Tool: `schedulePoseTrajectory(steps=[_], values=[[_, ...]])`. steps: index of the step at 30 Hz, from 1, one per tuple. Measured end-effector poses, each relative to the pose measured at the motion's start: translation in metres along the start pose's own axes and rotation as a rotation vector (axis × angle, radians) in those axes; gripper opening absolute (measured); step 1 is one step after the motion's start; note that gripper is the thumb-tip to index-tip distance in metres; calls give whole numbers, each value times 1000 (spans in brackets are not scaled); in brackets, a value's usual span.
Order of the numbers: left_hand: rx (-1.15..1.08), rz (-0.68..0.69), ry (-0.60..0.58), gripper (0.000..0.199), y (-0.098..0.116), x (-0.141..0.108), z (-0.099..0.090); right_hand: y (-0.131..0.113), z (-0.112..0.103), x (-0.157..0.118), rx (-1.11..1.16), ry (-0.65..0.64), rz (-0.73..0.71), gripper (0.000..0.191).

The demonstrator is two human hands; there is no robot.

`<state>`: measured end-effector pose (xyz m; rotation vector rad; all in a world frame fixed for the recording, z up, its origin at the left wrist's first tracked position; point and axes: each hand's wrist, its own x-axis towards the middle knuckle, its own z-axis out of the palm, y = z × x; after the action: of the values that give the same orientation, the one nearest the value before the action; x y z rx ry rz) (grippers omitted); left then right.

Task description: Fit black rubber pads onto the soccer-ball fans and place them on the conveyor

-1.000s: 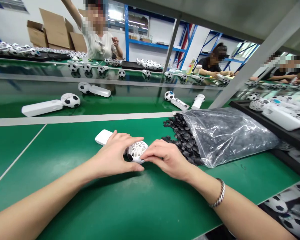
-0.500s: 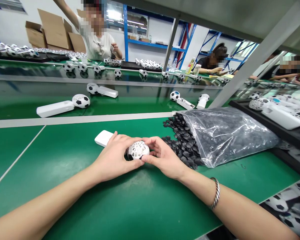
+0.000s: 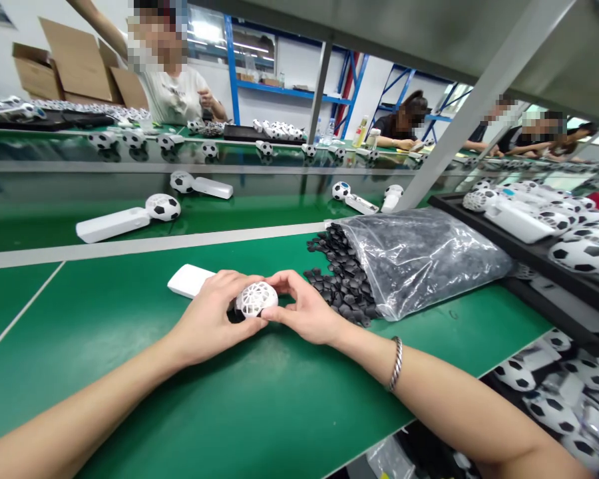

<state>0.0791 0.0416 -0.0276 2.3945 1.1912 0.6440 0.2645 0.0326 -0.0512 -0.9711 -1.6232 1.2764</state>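
A white handheld fan with a soccer-ball head (image 3: 257, 299) is between my hands, low over the green tabletop. Its openwork grille faces up towards me, and its white handle (image 3: 188, 280) sticks out to the left behind my left hand. My left hand (image 3: 207, 319) wraps round the head from the left, thumb at the near side. From the right, my right hand (image 3: 307, 309) closes its thumb and fingers on the head's edge. Whether a small part is pinched there is hidden. Just right of my right hand lie loose small black flat pieces (image 3: 347, 283), spilling from a clear plastic bag (image 3: 429, 256).
Soccer-ball fans (image 3: 163, 207) lie on the belt (image 3: 259, 203) beyond a pale strip. A black tray (image 3: 519, 249) piled with fans stands at right, with more fans (image 3: 554, 406) below the table edge. A slanted metal post (image 3: 459, 126) rises behind the bag. Co-workers sit across the belt.
The view has shifted, so my hands and the bag appear further left and more of the right-hand tray shows. Both hands keep their hold on the fan head, with little change of grip.
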Motion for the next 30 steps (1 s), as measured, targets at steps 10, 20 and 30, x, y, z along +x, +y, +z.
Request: schedulePoseTrajectory(steps=[10, 20, 30], values=[[4, 15, -16, 52, -1, -2, 0, 1, -6, 0, -115, -144, -2, 49], [-58, 1, -26, 46, 3, -1, -1, -7, -1, -3, -244, -96, 35, 42], [15, -31, -76, 61, -4, -1, -3, -18, -64, 14, -1023, 134, -6, 11]])
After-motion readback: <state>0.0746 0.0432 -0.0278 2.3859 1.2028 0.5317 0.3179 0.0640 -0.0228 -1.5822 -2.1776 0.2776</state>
